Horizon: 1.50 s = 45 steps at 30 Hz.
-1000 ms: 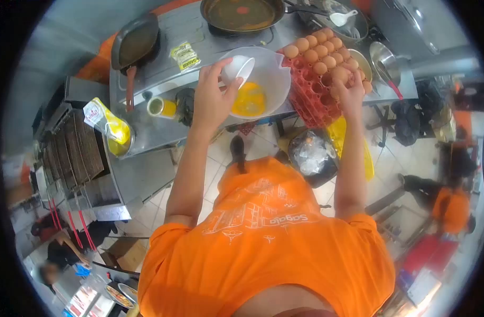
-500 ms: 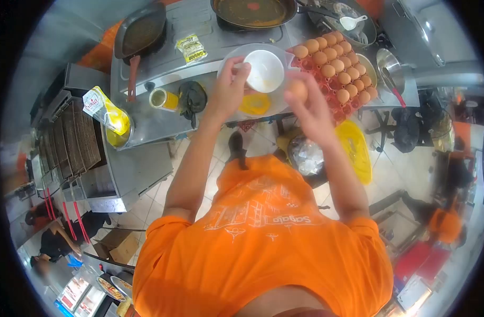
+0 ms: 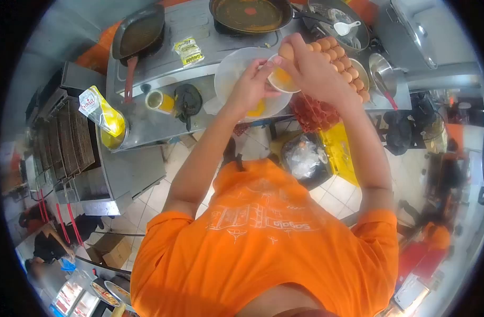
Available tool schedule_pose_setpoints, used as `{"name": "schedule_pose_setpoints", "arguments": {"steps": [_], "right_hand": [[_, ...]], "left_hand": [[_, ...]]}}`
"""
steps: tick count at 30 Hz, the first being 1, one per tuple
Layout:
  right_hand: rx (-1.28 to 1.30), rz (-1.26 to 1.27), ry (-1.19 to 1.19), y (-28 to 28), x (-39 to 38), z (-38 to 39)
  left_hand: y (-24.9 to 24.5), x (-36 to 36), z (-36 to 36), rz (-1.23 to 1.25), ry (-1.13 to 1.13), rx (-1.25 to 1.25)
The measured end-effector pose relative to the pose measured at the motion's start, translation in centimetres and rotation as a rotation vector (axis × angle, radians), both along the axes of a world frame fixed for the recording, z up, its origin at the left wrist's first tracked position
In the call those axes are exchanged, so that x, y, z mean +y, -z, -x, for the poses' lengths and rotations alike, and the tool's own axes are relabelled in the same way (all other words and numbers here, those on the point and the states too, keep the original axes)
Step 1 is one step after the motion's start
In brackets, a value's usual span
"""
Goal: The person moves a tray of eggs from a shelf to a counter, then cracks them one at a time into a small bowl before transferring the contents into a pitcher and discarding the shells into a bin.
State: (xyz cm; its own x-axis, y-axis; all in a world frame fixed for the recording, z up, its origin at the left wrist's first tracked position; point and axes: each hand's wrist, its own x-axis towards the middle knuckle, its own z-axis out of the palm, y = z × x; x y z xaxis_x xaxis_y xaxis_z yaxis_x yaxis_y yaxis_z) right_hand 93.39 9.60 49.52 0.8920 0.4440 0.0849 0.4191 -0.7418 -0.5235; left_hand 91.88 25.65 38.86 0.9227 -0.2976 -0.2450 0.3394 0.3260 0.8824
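My left hand [image 3: 251, 89] is closed on the rim of a small white bowl [image 3: 292, 89], tilted over the right side of a large translucent bowl [image 3: 224, 71]. Yellow egg [image 3: 283, 79] shows inside the small bowl. My right hand [image 3: 318, 74] grips a brown egg [image 3: 286, 52] just above the small bowl's far rim, its fingers overlapping the bowl's edge. More yolk [image 3: 258, 110] lies in the large bowl below my left wrist. To the right, partly behind my right hand, stands a red egg tray [image 3: 316, 113] with several brown eggs [image 3: 353, 73] in it.
Frying pans [image 3: 139, 34] and a yellow seasoning packet [image 3: 188, 51] rest on the stove at the back. An open jar [image 3: 160, 100] and a knotted black bag [image 3: 188, 100] stand left of the bowls. A metal bowl [image 3: 383, 68] sits at right. A bin [image 3: 304, 158] is below the counter.
My left hand has moved the small bowl rightward and tilted it. My right hand has brought the egg up to its far rim, and more yellow egg shows inside.
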Motion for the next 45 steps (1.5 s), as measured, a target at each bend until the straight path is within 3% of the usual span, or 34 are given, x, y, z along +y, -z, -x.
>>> {"name": "schedule_pose_setpoints", "arguments": {"steps": [2,8,12,14,20,23,25,27,29,30,31,32,33,37,40,42,43,45], "right_hand": [[0.018,0.076,0.026,-0.9,-0.2,0.2],[-0.307,0.098,-0.054,-0.1,-2.3,1.9],[-0.351,-0.163,0.075,2.8,-4.9,4.9],[-0.338,-0.252,0.22,5.3,-6.9,7.7],[-0.093,-0.146,0.423,19.1,-14.0,18.9],[0.108,0.025,0.559,23.8,-16.7,22.3],[0.095,0.387,0.611,25.1,-18.2,22.9],[0.142,0.346,0.701,24.6,-18.8,20.2],[0.003,0.083,0.884,19.6,-16.8,15.9],[-0.193,0.06,0.855,16.9,-15.0,13.7],[-0.387,0.038,0.82,14.9,-13.5,11.5],[-0.413,0.107,0.811,14.5,-13.2,9.5],[-0.439,0.174,0.798,14.5,-13.0,7.9],[-0.202,0.312,0.771,14.2,-13.6,5.3],[-0.099,0.108,0.828,13.9,-13.7,5.5],[-0.049,-0.984,0.761,15.0,-13.7,5.4],[-0.039,-0.981,0.749,13.9,-12.4,5.7],[0.304,-0.823,0.557,11.3,-8.7,6.8]], "left_hand": [[-0.2,-0.2,0.1,0.007,0.016,-0.004],[-0.8,-1.1,0.5,0.065,0.036,0.041],[-0.8,-1.3,0.4,0.189,0.018,0.095],[-1.0,-1.0,0.7,0.248,0.02,0.118],[-1.2,2.5,0.6,0.33,-0.076,0.109],[-1.0,4.0,1.0,0.167,-0.18,0.028],[-1.1,4.6,1.0,-0.196,-0.315,0.008],[-1.1,5.2,1.1,-0.304,-0.329,-0.024],[-1.1,5.5,1.3,-0.538,-0.329,-0.139],[-0.9,5.4,1.3,-0.542,-0.325,-0.145],[-0.6,5.4,1.2,-0.735,-0.276,-0.254],[-0.4,5.6,1.2,-0.928,-0.226,-0.363],[-0.5,5.4,1.5,-0.935,-0.228,-0.365],[-0.4,4.5,2.0,-1.089,-0.19,-0.53],[-0.7,4.5,2.8,-1.097,-0.192,-0.606],[-1.2,4.4,3.1,-1.042,-0.226,-0.568],[-1.3,4.4,3.2,-0.983,-0.234,-0.552],[-1.1,4.4,3.1,-0.931,-0.283,-0.544]]}}
